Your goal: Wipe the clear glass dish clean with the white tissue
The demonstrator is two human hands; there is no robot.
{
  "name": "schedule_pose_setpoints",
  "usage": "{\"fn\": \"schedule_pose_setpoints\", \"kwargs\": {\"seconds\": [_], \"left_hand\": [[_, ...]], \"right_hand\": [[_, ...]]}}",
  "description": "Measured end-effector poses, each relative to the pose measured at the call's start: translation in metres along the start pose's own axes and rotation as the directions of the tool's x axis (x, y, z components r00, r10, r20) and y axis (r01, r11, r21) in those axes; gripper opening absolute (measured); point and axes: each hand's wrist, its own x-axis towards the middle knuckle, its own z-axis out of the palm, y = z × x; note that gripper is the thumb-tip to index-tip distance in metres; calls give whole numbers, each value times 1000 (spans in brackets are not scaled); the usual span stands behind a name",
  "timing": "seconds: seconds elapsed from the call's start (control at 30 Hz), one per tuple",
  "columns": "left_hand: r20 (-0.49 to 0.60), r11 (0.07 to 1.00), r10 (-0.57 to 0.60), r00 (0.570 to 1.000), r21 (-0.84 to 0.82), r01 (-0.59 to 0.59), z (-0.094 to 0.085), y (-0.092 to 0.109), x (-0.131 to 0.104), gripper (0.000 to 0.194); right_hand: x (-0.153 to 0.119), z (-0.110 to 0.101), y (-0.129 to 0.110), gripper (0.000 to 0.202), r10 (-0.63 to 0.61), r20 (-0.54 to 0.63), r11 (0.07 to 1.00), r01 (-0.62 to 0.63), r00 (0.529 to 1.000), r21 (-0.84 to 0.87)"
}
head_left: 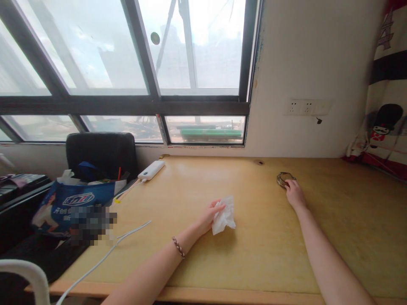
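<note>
A crumpled white tissue [224, 217] is pinched in my left hand [213, 214], held over the middle of the wooden table [254, 258]. A braided bracelet [178, 247] circles my left wrist. Farther back on the right, my right hand [294, 193] has its fingers closed on the near right edge of a dark, round, glassy-looking dish [281, 179], which appears to rest on the tabletop.
A white power bank [151, 170] with a cable lies at the table's back left. Another white cable [104, 257] crosses the left edge. Beyond that edge are a black chair [101, 152] and a blue bag [85, 199]. A round cable hole [259, 162] sits near the wall.
</note>
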Motion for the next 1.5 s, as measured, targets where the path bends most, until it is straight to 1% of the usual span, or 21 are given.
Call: {"fn": "schedule_pose_setpoints", "kwargs": {"seconds": [0.1,0.43,0.63,0.73,0.8,0.87,0.9,0.93,0.97,1.0,1.03,1.07,1.1,1.13,1.17,1.2,1.23,1.3,1.4,1.5], "left_hand": [[-11,1000,-7,1000,10,7,1,0,0,26],[-21,1000,-19,1000,-16,19,2,3,-1,26],[14,999,-2,1000,51,1,0,1,-2,27],[-6,996,28,1000,81,-27,-2,-3,0,29],[-17,993,58,998,103,-56,-2,-4,0,30],[-26,990,75,997,120,-72,-2,-4,1,30],[-33,990,81,996,122,-77,-2,-4,1,31],[-42,990,87,995,119,-81,-2,-3,2,32],[-56,990,92,994,112,-85,-2,-3,2,33],[-74,991,98,992,101,-90,-2,-3,3,34],[-91,991,104,990,89,-96,-2,-2,3,35],[-105,992,108,989,75,-101,-3,-2,4,36],[-115,992,113,987,61,-107,-3,-2,4,37],[-121,993,117,986,45,-113,-4,-2,4,37],[-123,993,121,985,26,-119,-4,-2,5,36],[-119,993,121,986,8,-121,-5,-2,5,36],[-110,993,117,987,-11,-119,-5,-2,5,36],[-89,993,110,990,-43,-114,-5,-1,4,36],[-70,991,113,991,-61,-118,-5,-1,4,35],[-67,996,84,994,-15,-85,-4,-2,4,36]], "right_hand": [[-1,0,-1,26,11,16,1000,-11,1000,-15],[0,2,4,26,18,-8,1000,-18,1000,7],[-2,1,3,27,9,-28,999,-8,1000,39],[-2,-3,-1,27,26,-39,999,-24,999,43],[0,-9,-12,31,58,-78,998,-57,995,21],[1,-16,-32,38,102,-148,995,-103,984,2],[-1,-18,-47,40,117,-175,993,-116,978,19],[-4,-20,-65,38,121,-180,991,-109,976,74],[-9,-20,-86,34,120,-143,981,-95,982,171],[-17,-18,-108,30,116,-53,950,-95,992,297],[-28,-15,-131,30,105,70,890,-125,992,438],[-40,-11,-154,32,76,210,797,-186,975,575],[-53,-7,-175,36,34,323,696,-254,946,671],[-66,-4,-194,40,-35,409,615,-303,912,728],[-78,-1,-209,42,-84,454,551,-339,887,763],[-88,1,-220,41,-101,466,497,-361,879,789],[-95,1,-226,39,-108,474,463,-378,874,801],[-100,-2,-230,37,-78,504,409,-433,860,803],[-93,-7,-220,35,9,529,347,-498,849,794],[-84,-8,-209,33,108,487,332,-493,867,804]]}}
